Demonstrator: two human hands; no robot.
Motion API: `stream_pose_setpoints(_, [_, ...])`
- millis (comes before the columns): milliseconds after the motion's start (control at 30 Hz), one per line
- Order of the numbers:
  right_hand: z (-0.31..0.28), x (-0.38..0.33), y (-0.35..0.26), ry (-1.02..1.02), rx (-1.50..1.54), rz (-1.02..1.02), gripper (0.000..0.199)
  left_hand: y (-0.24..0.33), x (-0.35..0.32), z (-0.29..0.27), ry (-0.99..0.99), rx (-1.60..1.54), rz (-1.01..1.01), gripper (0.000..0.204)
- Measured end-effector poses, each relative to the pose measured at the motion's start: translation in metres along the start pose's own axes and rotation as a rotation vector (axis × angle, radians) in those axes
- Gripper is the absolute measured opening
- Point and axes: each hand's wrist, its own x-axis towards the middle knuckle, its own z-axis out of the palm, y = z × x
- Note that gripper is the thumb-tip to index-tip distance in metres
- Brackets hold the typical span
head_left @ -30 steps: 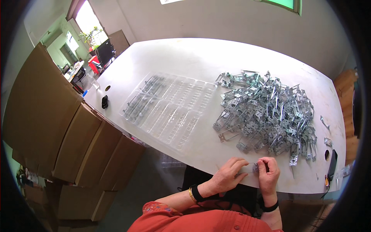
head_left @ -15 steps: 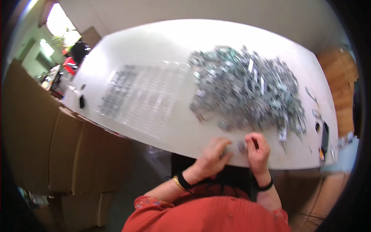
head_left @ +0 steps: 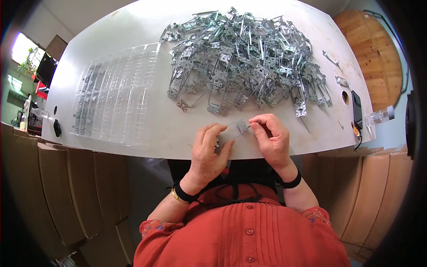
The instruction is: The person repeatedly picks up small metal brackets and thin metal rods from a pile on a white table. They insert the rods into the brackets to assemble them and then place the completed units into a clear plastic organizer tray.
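Near the front edge of the table, both my hands are closed on one small metal bracket [head_left: 241, 126] with thin wire arms. My left hand [head_left: 207, 150] pinches the wire end, its fingertips curled round it. The thumb and forefinger of my right hand [head_left: 272, 140] grip the opposite side, by the flat plate. Just beyond my hands lies a large heap of similar metal brackets [head_left: 249, 66], plates and wires tangled together. To the left, a clear plastic tray [head_left: 126, 107] with rows of compartments has metal parts [head_left: 86, 102] in its leftmost columns.
At the table's right side are a loose bracket [head_left: 342, 81], a dark phone [head_left: 357, 109] and a clear bottle [head_left: 380, 116] lying on its side. A small black object [head_left: 57, 127] sits at the left edge. Cardboard boxes [head_left: 66, 187] stand below the table.
The view has tilted and sharpened. My hands, blurred and apart before, are now closer together, with the bracket stretched between them.
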Motion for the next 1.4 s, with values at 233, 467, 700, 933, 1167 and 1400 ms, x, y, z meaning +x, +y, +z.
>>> stream_pose_setpoints(233, [0.0005,0.0000,-0.0006,-0.030,-0.029,-0.010,0.005,-0.0007,0.0013,-0.0007,-0.007,0.006,-0.005,0.046])
stream_pose_setpoints(467, [0.0005,-0.0006,0.0020,-0.024,-0.027,-0.016,0.006,-0.0004,0.0019,-0.0003,-0.012,-0.002,0.003,0.046])
stream_pose_setpoints(700, [0.0020,0.0003,0.0016,-0.053,-0.057,-0.010,0.009,-0.0004,0.0008,-0.0025,-0.020,-0.002,-0.021,0.047])
stream_pose_setpoints(933, [0.0057,0.0031,0.0004,-0.015,-0.067,-0.066,0.011,-0.0028,-0.0011,0.0031,0.014,-0.025,-0.003,0.046])
stream_pose_setpoints(1167, [0.0038,0.0001,-0.0011,-0.068,-0.044,0.063,0.015,-0.0002,0.0007,-0.0009,0.010,-0.024,-0.002,0.046])
stream_pose_setpoints(1400, [0.0019,0.0004,-0.0011,-0.065,-0.062,0.005,0.011,-0.0004,0.0004,-0.0005,0.012,-0.055,-0.002,0.047])
